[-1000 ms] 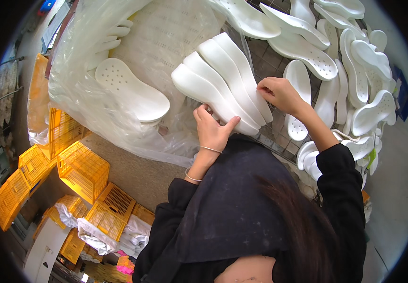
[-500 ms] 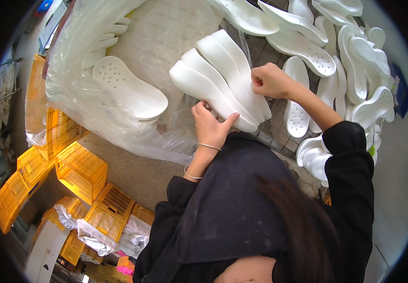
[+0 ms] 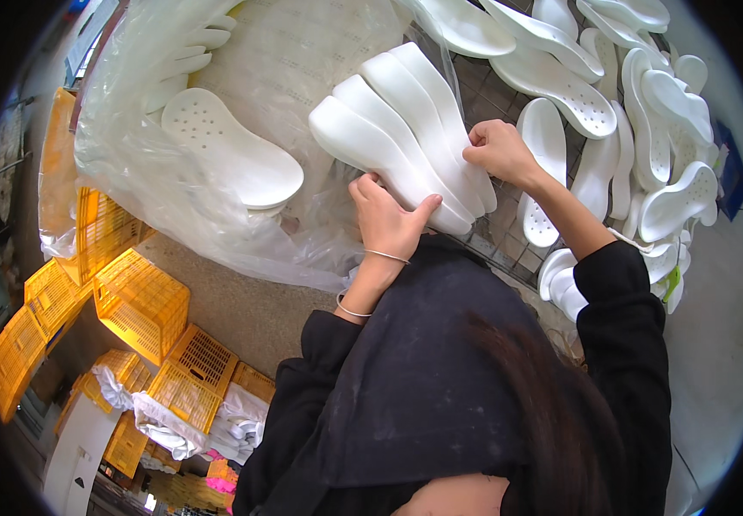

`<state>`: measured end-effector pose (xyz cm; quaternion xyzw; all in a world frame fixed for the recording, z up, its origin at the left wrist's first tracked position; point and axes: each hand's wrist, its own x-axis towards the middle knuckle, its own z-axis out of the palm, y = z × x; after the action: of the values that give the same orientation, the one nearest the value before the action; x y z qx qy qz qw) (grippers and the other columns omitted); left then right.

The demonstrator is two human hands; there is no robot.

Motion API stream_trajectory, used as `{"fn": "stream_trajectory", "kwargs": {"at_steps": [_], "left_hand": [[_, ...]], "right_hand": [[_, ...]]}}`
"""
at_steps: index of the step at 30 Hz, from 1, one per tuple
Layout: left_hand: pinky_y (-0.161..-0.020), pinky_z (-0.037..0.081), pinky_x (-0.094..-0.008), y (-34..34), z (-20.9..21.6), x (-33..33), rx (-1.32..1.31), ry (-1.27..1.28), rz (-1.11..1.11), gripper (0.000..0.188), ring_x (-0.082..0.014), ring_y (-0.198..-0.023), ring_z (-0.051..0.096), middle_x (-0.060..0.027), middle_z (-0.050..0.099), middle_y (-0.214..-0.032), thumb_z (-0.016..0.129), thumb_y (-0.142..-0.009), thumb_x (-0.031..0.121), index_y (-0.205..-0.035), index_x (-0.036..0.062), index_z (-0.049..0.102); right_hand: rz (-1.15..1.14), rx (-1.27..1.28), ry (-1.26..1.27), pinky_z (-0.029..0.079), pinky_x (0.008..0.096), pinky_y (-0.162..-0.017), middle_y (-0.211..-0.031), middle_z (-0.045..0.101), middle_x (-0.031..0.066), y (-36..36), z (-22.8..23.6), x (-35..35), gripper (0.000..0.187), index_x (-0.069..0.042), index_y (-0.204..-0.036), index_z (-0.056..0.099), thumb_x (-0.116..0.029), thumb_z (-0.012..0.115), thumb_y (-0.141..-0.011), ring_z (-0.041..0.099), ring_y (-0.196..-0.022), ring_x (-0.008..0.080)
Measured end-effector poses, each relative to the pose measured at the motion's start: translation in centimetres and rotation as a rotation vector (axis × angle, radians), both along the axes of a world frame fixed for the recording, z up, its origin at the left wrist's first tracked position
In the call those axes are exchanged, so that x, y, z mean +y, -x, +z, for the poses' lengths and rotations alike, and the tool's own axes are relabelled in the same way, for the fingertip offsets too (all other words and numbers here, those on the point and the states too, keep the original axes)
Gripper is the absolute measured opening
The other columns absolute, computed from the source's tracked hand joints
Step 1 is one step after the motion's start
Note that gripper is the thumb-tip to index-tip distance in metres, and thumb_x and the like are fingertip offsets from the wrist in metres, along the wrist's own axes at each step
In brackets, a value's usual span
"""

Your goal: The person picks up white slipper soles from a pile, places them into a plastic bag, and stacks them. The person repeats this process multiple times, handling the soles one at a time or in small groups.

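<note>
**Two hands gripping a stack of white foam shoe soles**

Seen from above, a person in a black long-sleeved top holds a stack of white soles standing on edge, four or so pressed side by side. The soles are smooth, matte and thick, with rounded ends and a gentle curve, like moulded foam. The left hand clasps the near end of the stack, thumb spread along its lower edge, fingers curled on the side; thin metal bangles circle the wrist. The right hand is closed over the stack's right edge, knuckles up. The stack sits above a dark wire grid surface.

To the left lies a large clear plastic bag, crinkled and glossy, holding a perforated white sole with small round holes. To the right, many loose white soles lie heaped on the grid, some dotted with holes. Below left stand yellow slatted plastic crates on a dull floor.
</note>
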<state>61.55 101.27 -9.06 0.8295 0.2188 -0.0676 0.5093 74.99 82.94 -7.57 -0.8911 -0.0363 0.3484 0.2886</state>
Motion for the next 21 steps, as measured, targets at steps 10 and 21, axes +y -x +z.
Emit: {"fn": "stream_trajectory", "kwargs": {"at_steps": [10, 21], "left_hand": [[-0.088, 0.045, -0.0394, 0.1, -0.4, 0.1, -0.033, -0.055, -0.007, 0.086, -0.0317, -0.104, 0.048, -0.0221, 0.041, -0.116, 0.089, -0.061, 0.036, -0.114, -0.0098, 0.039], [-0.087, 0.044, -0.0398, -0.3, -0.6, 0.5, -0.010, -0.032, 0.004, 0.083, -0.0320, -0.102, 0.047, -0.0201, 0.042, -0.110, 0.090, -0.058, 0.035, -0.108, -0.0066, 0.039]], "right_hand": [[-0.178, 0.105, -0.061, 0.046, 0.0332, -0.069, -0.079, 0.061, 0.0104, 0.3, -1.6, 0.5, 0.027, 0.004, -0.086, 0.062, -0.021, 0.055, -0.078, 0.057, -0.076, 0.0188], [-0.266, 0.227, -0.168, 0.044, 0.0285, -0.071, -0.083, 0.061, 0.0062, 0.2, -1.4, 0.4, 0.024, 0.001, -0.094, 0.063, -0.014, 0.052, -0.079, 0.056, -0.078, 0.0151]]}}
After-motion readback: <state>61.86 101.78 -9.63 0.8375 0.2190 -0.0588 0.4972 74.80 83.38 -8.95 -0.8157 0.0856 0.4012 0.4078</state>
